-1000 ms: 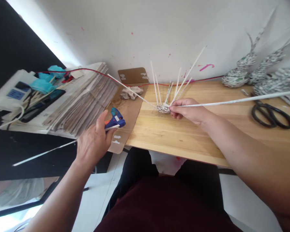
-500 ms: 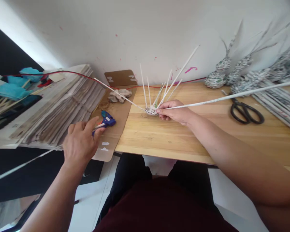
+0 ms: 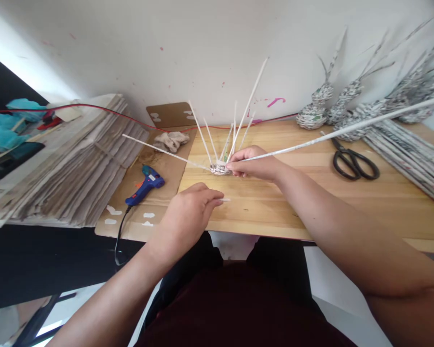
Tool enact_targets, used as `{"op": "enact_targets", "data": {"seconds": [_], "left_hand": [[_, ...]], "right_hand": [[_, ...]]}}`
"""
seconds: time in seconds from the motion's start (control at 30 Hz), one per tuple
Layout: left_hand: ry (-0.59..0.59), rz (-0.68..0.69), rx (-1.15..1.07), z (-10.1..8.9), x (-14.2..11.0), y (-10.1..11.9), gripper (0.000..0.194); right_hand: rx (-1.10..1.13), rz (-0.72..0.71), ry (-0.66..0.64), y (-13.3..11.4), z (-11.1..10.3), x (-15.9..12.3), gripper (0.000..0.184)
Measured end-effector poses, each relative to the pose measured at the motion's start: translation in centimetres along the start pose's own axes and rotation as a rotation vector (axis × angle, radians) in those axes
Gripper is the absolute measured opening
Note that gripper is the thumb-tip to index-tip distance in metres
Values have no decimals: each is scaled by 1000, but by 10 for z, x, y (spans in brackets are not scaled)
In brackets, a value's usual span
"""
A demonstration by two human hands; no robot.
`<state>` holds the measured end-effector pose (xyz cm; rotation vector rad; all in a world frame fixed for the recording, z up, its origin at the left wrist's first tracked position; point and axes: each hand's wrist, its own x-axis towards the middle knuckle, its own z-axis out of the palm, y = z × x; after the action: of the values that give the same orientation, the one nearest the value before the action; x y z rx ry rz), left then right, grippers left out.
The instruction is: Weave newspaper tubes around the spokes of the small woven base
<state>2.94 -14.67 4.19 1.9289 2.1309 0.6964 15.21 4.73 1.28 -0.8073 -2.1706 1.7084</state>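
Two hands are over the tabletop, each with its grip pressed together: the right hand pinches the near right rim of a small woven base along with a long white stick, and the left hand pinches a slim white piece, of which only a short end shows. The woven base sits on the tabletop just beside the right fingertips, thin spokes fanning up from it. The likeliest trouble is a slack right pinch, which could let the long white stick slip from its place or loosen the weave; because that stick reaches far out to the right, a bump at its outer part could twist the base. Pressing hard might bend the spokes, which look slender. One low spoke slants left over the cardboard and could be snagged by a moving left arm. The blue glue gun lies on that cardboard, its cord dropping over the edge near the left forearm, where it might catch. Black scissors and a bundle of rolled sticks lie to the right, near woven gourd-like shapes; a stack of paper crowds the left.
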Motion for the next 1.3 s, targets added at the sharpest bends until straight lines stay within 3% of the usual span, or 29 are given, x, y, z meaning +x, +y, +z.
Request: {"op": "enact_targets", "data": {"seconds": [0.13,0.37,0.63,0.87,1.3], "left_hand": [[167,-87,-76,2,8,-12,17],[221,-293,-381,-1,27,-28,19],[167,-293,-478,7,34,-41,37],[133,-264,-415,3,39,-39,26],[137,-250,-367,5,41,-43,23]], "right_hand": [[-17,-52,-47,1,0,0,14],[-83,-103,-103,2,-1,-3,13],[-148,-91,-106,-7,0,-9,15],[-191,-111,-127,-5,-1,-8,15],[-274,-114,-155,-7,-4,-9,23]]}}
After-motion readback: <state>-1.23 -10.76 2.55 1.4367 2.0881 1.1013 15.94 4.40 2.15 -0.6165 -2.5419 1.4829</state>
